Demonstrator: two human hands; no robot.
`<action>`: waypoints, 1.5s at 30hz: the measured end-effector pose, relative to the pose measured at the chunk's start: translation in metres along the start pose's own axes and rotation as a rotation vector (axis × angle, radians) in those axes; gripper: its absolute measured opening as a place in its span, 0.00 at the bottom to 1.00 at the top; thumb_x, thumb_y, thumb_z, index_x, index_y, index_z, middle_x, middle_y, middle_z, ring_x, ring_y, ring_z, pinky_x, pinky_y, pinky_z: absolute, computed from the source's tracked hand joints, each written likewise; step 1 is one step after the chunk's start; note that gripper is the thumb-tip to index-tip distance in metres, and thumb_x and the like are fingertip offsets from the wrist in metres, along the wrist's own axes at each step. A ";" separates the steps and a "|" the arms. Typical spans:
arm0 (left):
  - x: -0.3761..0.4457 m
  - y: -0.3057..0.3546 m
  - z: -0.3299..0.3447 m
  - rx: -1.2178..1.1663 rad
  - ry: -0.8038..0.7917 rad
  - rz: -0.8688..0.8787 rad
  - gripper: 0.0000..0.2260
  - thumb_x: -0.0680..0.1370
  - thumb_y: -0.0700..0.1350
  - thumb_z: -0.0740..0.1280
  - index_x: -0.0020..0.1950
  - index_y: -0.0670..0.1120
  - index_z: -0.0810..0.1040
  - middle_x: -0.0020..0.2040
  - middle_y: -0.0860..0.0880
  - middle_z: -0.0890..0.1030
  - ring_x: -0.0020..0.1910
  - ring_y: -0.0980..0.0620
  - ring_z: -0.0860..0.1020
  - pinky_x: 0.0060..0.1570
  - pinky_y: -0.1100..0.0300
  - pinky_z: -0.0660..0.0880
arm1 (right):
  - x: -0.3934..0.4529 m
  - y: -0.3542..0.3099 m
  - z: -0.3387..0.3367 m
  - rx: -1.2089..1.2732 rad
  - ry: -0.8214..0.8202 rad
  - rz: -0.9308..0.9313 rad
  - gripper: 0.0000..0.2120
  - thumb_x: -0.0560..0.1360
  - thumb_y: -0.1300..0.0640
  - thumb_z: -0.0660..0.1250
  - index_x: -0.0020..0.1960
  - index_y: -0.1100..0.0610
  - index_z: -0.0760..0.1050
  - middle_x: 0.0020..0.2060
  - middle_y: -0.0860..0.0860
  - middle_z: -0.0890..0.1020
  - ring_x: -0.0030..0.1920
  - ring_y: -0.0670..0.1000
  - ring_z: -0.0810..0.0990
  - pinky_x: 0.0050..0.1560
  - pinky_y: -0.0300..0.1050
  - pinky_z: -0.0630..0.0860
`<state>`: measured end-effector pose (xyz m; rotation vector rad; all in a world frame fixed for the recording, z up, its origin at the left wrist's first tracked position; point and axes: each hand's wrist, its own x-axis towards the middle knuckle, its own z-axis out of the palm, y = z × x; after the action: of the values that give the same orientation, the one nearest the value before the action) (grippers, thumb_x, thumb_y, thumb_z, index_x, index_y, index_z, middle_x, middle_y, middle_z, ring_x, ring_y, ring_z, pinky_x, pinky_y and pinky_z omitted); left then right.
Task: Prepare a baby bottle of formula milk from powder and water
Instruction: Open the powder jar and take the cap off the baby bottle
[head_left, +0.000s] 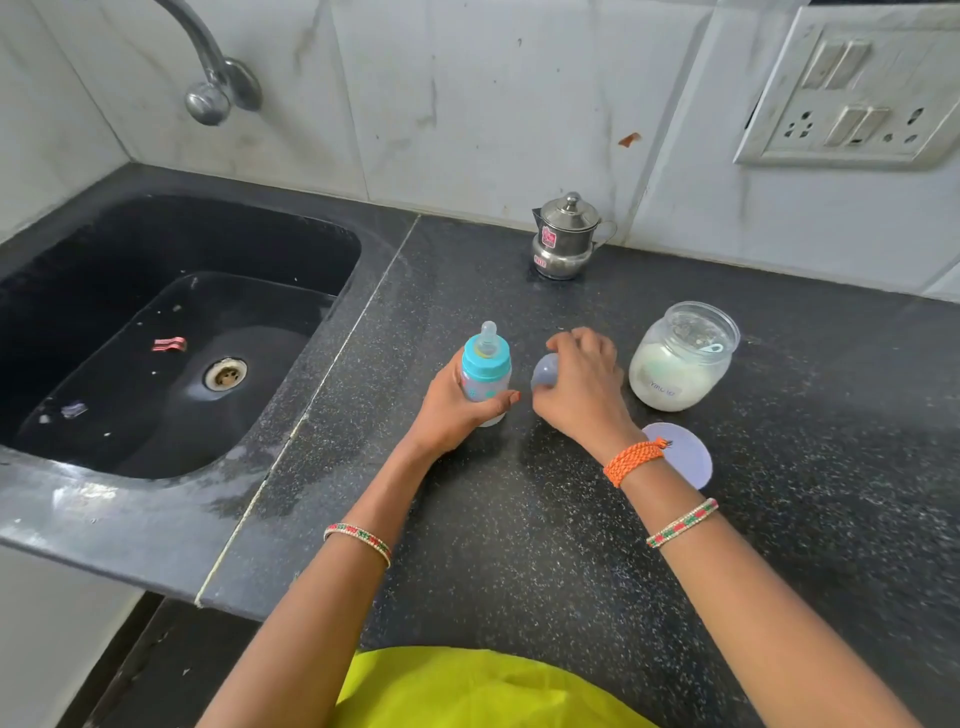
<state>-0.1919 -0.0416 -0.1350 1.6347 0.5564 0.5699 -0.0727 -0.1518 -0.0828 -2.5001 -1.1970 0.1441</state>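
- The left hand (452, 410) wraps the bottle (485, 376), which stands upright on the surface (519, 545), teat on.
- The right hand (582, 384) closes over a clear cap (544, 375) just beside the bottle.
- An open jar (680, 358) of white powder stands to the right, its lid (685, 457) flat nearby.
- A steel pot (566, 239) stands by the wall.
- The sink (156, 332) lies left.

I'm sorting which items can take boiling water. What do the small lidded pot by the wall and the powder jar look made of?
The lidded pot looks like polished stainless steel: silvery, with mirror-like reflections. The powder jar is clear and see-through, likely plastic, though glass can't be ruled out by look alone.
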 end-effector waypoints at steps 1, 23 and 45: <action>-0.001 0.001 0.002 -0.005 0.021 0.004 0.21 0.68 0.34 0.75 0.55 0.48 0.72 0.47 0.52 0.79 0.43 0.60 0.77 0.47 0.64 0.75 | -0.001 -0.006 -0.004 0.037 0.049 -0.032 0.25 0.69 0.54 0.68 0.64 0.57 0.68 0.61 0.56 0.71 0.63 0.58 0.67 0.58 0.52 0.69; -0.045 0.089 -0.003 -0.787 -0.946 -0.065 0.17 0.68 0.52 0.73 0.52 0.46 0.79 0.40 0.51 0.81 0.39 0.53 0.80 0.46 0.59 0.76 | -0.001 -0.047 -0.097 1.024 -0.638 -0.593 0.20 0.65 0.47 0.76 0.51 0.55 0.76 0.40 0.51 0.78 0.39 0.52 0.74 0.34 0.42 0.70; -0.033 0.092 -0.008 -0.393 -0.742 -0.025 0.20 0.67 0.52 0.76 0.53 0.46 0.76 0.44 0.48 0.81 0.43 0.49 0.79 0.47 0.56 0.76 | -0.002 -0.025 -0.095 1.305 -0.656 -0.479 0.33 0.65 0.51 0.76 0.67 0.56 0.69 0.51 0.54 0.83 0.52 0.53 0.81 0.52 0.43 0.77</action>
<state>-0.2186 -0.0689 -0.0447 1.3292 -0.0850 0.0192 -0.0694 -0.1652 0.0143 -1.0039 -1.2380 1.2139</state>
